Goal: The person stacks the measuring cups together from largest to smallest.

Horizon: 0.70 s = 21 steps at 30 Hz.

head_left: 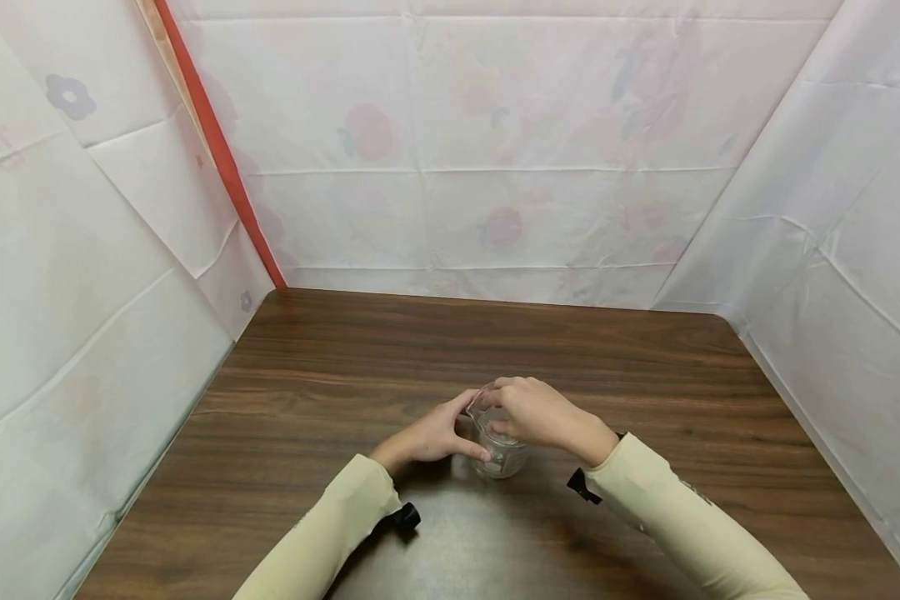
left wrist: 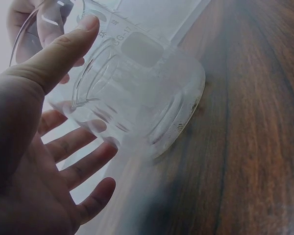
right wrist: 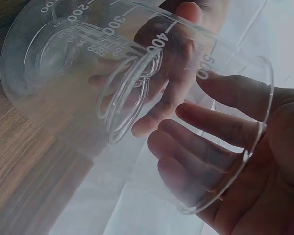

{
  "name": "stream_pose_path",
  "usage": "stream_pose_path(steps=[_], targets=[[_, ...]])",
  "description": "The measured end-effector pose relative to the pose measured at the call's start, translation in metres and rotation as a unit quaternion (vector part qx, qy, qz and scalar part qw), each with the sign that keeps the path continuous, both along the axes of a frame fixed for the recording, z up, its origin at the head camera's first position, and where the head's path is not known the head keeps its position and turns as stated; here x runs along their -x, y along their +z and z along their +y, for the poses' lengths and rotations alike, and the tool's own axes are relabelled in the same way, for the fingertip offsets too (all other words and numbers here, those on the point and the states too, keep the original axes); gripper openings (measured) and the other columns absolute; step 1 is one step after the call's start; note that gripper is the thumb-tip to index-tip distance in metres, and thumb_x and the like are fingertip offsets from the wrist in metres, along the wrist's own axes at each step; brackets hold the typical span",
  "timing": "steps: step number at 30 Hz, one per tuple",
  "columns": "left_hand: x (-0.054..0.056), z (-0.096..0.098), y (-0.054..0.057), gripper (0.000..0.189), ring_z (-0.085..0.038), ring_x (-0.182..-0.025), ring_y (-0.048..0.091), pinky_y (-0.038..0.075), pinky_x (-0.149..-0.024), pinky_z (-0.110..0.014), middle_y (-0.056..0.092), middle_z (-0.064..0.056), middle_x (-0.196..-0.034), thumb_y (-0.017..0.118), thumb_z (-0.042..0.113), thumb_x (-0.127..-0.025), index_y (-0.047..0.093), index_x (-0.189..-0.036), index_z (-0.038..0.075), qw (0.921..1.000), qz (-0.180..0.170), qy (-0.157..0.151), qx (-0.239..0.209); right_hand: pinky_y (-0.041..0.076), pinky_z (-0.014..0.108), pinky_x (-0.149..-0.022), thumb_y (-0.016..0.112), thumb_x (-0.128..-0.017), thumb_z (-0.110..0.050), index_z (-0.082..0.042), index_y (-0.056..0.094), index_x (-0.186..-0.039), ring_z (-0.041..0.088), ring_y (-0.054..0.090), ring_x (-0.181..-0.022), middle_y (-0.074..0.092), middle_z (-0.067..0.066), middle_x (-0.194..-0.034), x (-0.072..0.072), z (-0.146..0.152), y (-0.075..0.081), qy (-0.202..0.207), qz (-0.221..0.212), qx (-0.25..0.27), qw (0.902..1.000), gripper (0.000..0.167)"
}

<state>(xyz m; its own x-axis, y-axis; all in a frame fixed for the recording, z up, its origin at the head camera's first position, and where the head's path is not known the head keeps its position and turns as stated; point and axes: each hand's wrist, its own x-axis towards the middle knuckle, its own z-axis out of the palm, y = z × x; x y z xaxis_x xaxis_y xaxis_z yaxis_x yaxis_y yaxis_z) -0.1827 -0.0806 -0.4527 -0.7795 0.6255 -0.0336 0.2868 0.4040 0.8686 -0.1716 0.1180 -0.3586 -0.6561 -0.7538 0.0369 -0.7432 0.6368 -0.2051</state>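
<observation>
A large clear glass beaker [head_left: 504, 463] with white volume marks stands on the table between both hands. Inside it sits a smaller glass beaker, whose rim [right wrist: 129, 100] shows through the outer wall in the right wrist view. My left hand [head_left: 433, 432] holds the large beaker from the left, thumb [left wrist: 63, 51] on the near side and fingers spread around the far side. From above, my right hand [head_left: 543, 412] reaches into the large beaker's mouth. Its fingers are loosely bent inside the glass, with fingertips [right wrist: 161, 142] a short way from the small beaker's rim.
The dark wood-grain table [head_left: 330, 350] extends around the beakers. White patterned sheets [head_left: 457, 150] hang behind it and along both sides, with a red strip [head_left: 221, 154] at the back left corner. A small black wrist device [head_left: 406, 518] sits at the left sleeve.
</observation>
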Motion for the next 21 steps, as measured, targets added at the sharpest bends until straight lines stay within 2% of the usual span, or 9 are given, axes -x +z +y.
stream_pose_path(steps=[11, 16, 21], targets=[[0.0006, -0.0004, -0.0020, 0.089, -0.019, -0.137, 0.042, 0.035, -0.113, -0.048, 0.044, 0.003, -0.150, 0.081, 0.042, -0.077, 0.033, -0.150, 0.026, 1.0000, 0.006, 0.005, 0.005, 0.056, 0.032, -0.073, 0.074, -0.086, -0.022, -0.015, 0.075, -0.106, 0.017, 0.068, -0.088, 0.071, 0.001, -0.103, 0.0010, 0.0021, 0.0004, -0.013, 0.010, 0.020, 0.9997, 0.022], [0.0012, -0.0001, -0.0028, 0.089, -0.019, -0.136, 0.044, 0.037, -0.112, -0.048, 0.045, 0.003, -0.149, 0.081, 0.042, -0.077, 0.032, -0.150, 0.027, 1.0000, 0.005, 0.003, 0.003, 0.049, 0.024, -0.064, 0.073, -0.087, -0.024, -0.013, 0.075, -0.107, 0.009, 0.059, -0.072, 0.069, 0.002, -0.096, 0.0005, 0.0034, 0.0036, -0.027, 0.008, 0.032, 0.9991, 0.023], [0.0012, -0.0001, -0.0022, 0.089, -0.021, -0.134, 0.046, 0.038, -0.110, -0.049, 0.047, 0.002, -0.147, 0.081, 0.043, -0.077, 0.032, -0.150, 0.027, 1.0000, 0.003, 0.005, 0.006, 0.045, 0.020, -0.059, 0.073, -0.087, -0.024, -0.012, 0.075, -0.107, 0.006, 0.055, -0.067, 0.068, 0.003, -0.092, 0.0006, 0.0042, 0.0067, -0.029, 0.004, 0.045, 0.9986, 0.022]])
